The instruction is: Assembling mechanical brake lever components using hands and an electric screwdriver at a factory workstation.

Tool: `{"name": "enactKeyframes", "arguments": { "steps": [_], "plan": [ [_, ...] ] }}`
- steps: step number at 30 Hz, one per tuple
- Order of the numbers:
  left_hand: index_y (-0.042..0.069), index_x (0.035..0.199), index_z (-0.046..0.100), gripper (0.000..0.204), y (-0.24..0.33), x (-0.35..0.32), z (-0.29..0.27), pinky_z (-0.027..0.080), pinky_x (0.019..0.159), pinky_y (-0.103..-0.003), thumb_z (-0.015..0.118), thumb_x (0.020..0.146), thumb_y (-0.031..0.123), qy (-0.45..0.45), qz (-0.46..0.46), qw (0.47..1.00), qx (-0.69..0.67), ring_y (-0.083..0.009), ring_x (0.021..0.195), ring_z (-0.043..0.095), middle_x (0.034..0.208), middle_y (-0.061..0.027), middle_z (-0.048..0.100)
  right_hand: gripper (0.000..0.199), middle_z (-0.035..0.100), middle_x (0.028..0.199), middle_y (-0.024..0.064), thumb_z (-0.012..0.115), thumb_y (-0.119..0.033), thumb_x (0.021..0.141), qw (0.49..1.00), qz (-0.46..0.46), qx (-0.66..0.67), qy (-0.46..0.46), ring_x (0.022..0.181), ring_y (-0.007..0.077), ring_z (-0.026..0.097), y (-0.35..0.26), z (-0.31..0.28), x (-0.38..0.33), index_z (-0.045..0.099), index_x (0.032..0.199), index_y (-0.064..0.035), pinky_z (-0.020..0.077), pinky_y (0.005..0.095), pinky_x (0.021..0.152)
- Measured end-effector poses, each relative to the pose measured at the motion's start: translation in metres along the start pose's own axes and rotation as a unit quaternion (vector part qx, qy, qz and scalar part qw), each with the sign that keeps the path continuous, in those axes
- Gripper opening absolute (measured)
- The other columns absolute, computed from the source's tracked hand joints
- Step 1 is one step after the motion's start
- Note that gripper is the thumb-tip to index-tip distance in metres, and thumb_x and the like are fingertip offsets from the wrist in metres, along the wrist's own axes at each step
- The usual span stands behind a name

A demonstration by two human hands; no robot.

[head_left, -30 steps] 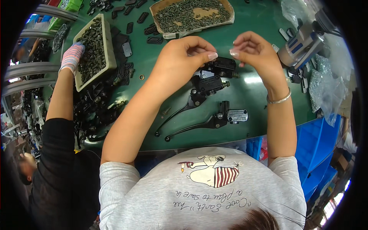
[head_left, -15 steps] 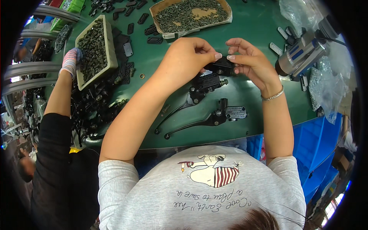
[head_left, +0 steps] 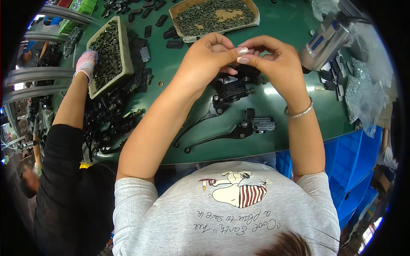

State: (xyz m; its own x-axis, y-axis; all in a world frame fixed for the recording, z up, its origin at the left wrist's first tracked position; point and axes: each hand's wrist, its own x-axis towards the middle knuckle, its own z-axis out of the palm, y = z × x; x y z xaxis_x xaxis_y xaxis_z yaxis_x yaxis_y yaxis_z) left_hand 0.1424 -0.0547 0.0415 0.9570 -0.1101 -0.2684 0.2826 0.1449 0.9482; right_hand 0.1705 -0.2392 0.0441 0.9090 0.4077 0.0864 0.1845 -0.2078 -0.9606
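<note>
Black metal lever assembly (head_left: 232,91) lying mid-frame on the green bench (head_left: 290,111), likely stiff, heavyish, best gripped by its body; left hand (head_left: 209,57) and right hand (head_left: 273,64) pinching fingertips together, contents hidden.

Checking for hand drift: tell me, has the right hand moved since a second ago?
Yes. The right hand has shifted left, away from the grey power tool, meeting the left hand.

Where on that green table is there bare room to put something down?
Bare green table lies right of the two black levers, up to the clear bags. Another patch lies between the grey tray and the left hand. The left side, beside the co-worker's gloved hand, is crowded.
</note>
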Motion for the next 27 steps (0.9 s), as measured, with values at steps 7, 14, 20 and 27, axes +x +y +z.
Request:
{"name": "enactKeyframes", "arguments": {
  "steps": [7,14,20,27],
  "plan": [
    [0.008,0.091,0.056,0.018,-0.01,0.002,-0.011,0.053,0.07,-0.025,0.071,0.091,0.018,-0.002,-0.045,0.999,-0.031,-0.0107,0.083,0.065,0.086,-0.0028,0.068,0.017,0.065,0.084,-0.001,0.076,-0.009,0.081,0.983,-0.093,-0.153,-0.034,0.067,0.0057,0.051,0.005,-0.003,0.008,0.073,0.096,-0.0046,0.0359,0.0209,0.055],
    [0.009,0.09,0.057,0.019,-0.011,0.004,-0.016,0.054,0.069,-0.025,0.07,0.092,0.022,-0.011,-0.055,0.998,-0.034,-0.0116,0.083,0.065,0.087,-0.0036,0.068,0.013,0.066,0.085,-0.0007,0.074,-0.01,0.082,0.982,-0.113,-0.142,-0.044,0.071,0.0075,0.054,0.002,0.0,0.011,0.071,0.093,-0.0033,0.037,0.0225,0.057],
    [0.008,0.093,0.058,0.022,-0.009,0.003,-0.021,0.056,0.069,-0.026,0.068,0.095,0.027,-0.005,-0.066,0.996,-0.052,-0.014,0.085,0.067,0.093,-0.0081,0.07,0.013,0.065,0.085,0.0,0.075,-0.01,0.081,0.978,-0.093,-0.174,-0.061,0.076,0.0111,0.056,0.001,-0.006,0.009,0.07,0.092,-0.0036,0.0391,0.0256,0.06],
    [0.005,0.101,0.057,0.022,-0.008,0.004,-0.035,0.057,0.069,-0.027,0.062,0.098,0.026,0.013,-0.084,0.989,-0.12,-0.0169,0.086,0.07,0.099,-0.014,0.071,0.014,0.062,0.085,0.0036,0.075,-0.011,0.077,0.941,-0.199,-0.269,-0.041,0.086,0.0192,0.055,0.015,-0.003,-0.002,0.071,0.09,-0.0054,0.0442,0.0309,0.072]
  ]
}}
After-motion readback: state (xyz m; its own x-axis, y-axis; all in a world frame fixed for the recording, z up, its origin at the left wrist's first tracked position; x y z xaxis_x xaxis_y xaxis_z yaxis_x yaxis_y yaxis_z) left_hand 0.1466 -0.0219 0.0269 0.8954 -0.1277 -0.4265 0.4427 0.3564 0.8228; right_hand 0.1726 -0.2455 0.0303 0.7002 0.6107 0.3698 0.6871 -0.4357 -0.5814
